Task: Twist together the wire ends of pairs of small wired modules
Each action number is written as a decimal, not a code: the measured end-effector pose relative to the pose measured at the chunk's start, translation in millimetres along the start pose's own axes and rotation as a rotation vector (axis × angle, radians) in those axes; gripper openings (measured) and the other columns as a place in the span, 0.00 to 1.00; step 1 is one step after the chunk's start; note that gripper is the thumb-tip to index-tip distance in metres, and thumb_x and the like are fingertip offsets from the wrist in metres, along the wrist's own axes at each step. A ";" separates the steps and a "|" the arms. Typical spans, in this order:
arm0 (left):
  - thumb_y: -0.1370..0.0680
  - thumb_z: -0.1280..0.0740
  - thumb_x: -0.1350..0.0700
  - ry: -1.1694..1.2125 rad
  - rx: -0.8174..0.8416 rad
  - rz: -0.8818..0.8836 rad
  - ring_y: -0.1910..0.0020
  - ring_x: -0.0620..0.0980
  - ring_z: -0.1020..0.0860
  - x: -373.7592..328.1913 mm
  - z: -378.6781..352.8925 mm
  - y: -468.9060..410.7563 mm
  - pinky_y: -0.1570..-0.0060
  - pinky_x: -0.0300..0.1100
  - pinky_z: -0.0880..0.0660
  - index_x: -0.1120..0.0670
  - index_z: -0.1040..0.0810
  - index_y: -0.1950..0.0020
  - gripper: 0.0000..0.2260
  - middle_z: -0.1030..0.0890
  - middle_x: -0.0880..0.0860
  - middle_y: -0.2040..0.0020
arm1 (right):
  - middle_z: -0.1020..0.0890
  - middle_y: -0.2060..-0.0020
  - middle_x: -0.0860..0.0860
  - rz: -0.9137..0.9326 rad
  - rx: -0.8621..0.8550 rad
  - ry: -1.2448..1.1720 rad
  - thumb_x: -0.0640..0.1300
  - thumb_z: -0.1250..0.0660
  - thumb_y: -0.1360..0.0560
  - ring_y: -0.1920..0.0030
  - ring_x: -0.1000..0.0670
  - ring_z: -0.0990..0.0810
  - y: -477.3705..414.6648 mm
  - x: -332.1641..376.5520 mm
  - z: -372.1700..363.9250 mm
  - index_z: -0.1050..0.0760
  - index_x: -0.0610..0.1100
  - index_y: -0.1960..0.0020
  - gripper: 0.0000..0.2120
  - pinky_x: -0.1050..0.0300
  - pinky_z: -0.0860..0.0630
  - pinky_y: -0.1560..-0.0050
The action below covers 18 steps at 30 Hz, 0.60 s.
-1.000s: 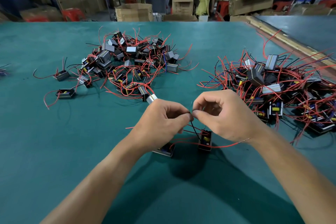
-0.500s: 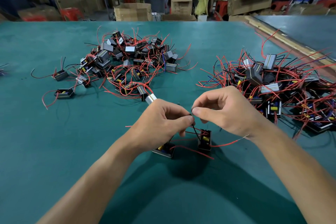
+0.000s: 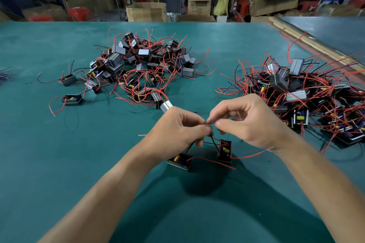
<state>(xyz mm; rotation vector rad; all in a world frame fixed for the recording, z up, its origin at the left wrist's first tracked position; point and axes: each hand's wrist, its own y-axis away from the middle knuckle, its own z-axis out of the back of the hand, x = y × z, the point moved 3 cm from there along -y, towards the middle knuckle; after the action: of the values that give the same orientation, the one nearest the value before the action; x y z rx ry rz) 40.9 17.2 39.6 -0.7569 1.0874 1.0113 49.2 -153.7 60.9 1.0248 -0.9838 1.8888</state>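
Observation:
Two small black wired modules lie on the green table below my hands: one [image 3: 180, 161] on the left, one [image 3: 224, 151] on the right, each with red and black leads. Black wires [image 3: 214, 143] rise from both modules to a joint between my fingertips. My left hand [image 3: 175, 132] pinches the black wire ends from the left with thumb and forefinger. My right hand [image 3: 248, 122] pinches the same joint from the right. A loose red lead [image 3: 250, 155] trails under my right wrist.
A heap of modules with red wires [image 3: 146, 67] lies at the centre back, with two strays [image 3: 72, 99] to its left. A second, bigger heap [image 3: 300, 92] fills the right side. Cardboard boxes [image 3: 146, 12] and people stand beyond the table's far edge.
My fingertips have turned slightly on the wire joint, and both hands sit a little higher over the two modules. The modules stay in place.

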 end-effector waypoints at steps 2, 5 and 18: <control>0.22 0.31 0.59 0.014 -0.007 0.006 0.74 0.51 0.36 0.8 -0.3 -0.2 0.75 0.37 0.39 0.57 0.16 0.61 0.08 0.23 0.50 0.73 | 0.16 0.67 0.43 -0.026 0.020 -0.070 0.40 0.31 0.30 0.68 0.48 0.21 0.2 -1.1 1.5 0.15 0.47 0.61 0.07 0.55 0.25 0.64; 0.22 0.30 0.58 -0.013 -0.005 -0.019 0.73 0.50 0.35 0.0 -0.5 0.6 0.73 0.40 0.39 0.57 0.16 0.60 0.08 0.23 0.49 0.74 | 0.15 0.66 0.47 -0.045 0.052 -0.097 0.39 0.27 0.30 0.67 0.52 0.19 0.3 -1.4 2.8 0.15 0.44 0.60 0.02 0.62 0.24 0.62; 0.22 0.31 0.58 0.005 0.063 -0.009 0.72 0.52 0.35 -6.1 -0.3 2.8 0.71 0.43 0.39 0.52 0.17 0.64 0.11 0.23 0.51 0.72 | 0.14 0.64 0.50 -0.071 0.128 -0.099 0.38 0.27 0.32 0.64 0.55 0.19 -1.6 -8.2 4.2 0.15 0.51 0.59 0.08 0.65 0.23 0.61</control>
<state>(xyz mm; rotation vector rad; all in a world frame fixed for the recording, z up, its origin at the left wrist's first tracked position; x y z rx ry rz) 37.4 16.3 45.3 -0.7133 1.1138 0.9633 55.1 -158.9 55.6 1.2223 -0.8790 1.8773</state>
